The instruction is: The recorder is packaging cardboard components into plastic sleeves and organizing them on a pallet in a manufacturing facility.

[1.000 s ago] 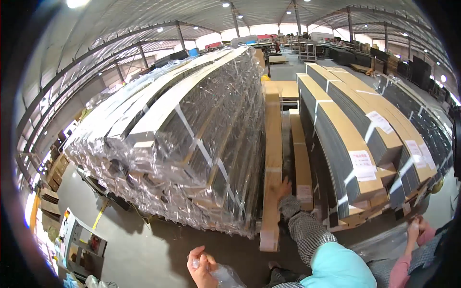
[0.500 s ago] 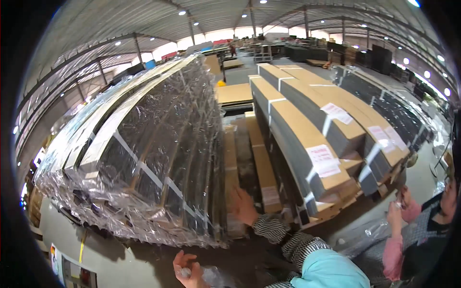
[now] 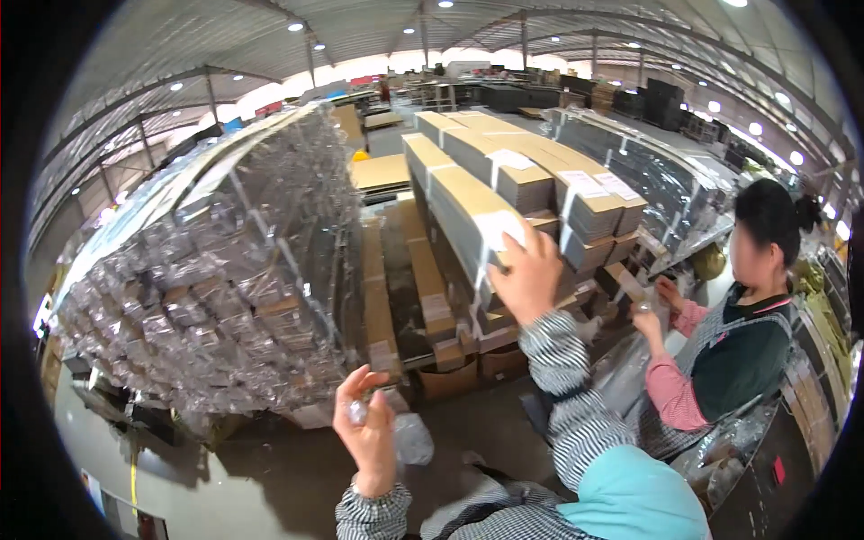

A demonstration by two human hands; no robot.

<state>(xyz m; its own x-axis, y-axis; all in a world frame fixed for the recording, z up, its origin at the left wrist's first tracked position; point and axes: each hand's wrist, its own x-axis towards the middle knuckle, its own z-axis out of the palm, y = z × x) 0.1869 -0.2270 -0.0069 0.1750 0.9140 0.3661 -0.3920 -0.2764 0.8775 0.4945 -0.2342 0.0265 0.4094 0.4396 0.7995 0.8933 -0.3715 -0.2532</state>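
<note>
My left hand (image 3: 367,436) is raised low in the middle, with its fingers curled round crumpled clear plastic film. More of this clear plastic (image 3: 413,439) hangs beside the wrist. My right hand (image 3: 529,277) is lifted at the near end of a long strapped bundle of flat grey cardboard (image 3: 459,193). Its thumb and fingers are apart, over the white label at that end; whether they touch it I cannot tell. Left of both hands rises a tall stack of dark, film-wrapped bundles (image 3: 207,306). Lower brown cardboard strips (image 3: 430,292) lie between the two stacks.
At the right a co-worker (image 3: 720,351) in pink sleeves and a checked apron holds small items in both hands. Another film-wrapped stack (image 3: 630,171) stands behind the cardboard bundles. Clear plastic and strips (image 3: 810,405) are piled at the right edge.
My right hand has gone from the gap between the stacks up to the cardboard bundle's end. My left hand has risen with the plastic. The view has turned right, showing more of the co-worker.
</note>
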